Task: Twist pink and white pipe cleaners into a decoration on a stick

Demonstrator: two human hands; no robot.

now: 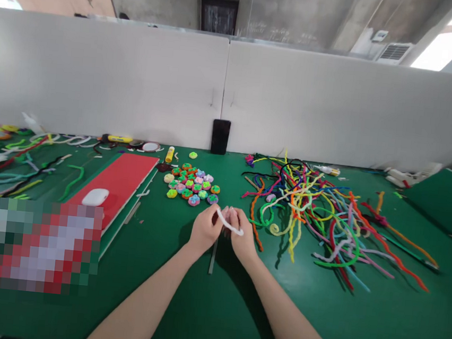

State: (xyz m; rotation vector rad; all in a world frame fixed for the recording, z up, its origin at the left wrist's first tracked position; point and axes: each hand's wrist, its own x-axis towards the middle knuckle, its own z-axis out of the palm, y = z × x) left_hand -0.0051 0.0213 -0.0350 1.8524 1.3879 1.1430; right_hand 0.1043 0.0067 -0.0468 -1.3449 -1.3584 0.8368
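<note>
Close together over the middle of the green table, my left hand (205, 226) and my right hand (242, 236) both grip a white pipe cleaner (226, 223). It curves from the left fingertips across the back of the right fingers. Both sets of fingers are closed in a pinch, and their far sides are partly hidden. A thin grey strip (212, 259) lies on the table just below the hands. Beyond them sits a cluster of small colourful pipe-cleaner flowers (192, 183).
A loose heap of coloured pipe cleaners (307, 198) spreads to the right. On the left are a red folder (124, 181) with a white case (95, 196), and more pipe cleaners (9, 180). A black phone (220, 137) leans on the white partition (138, 81), near a glue stick (170, 154).
</note>
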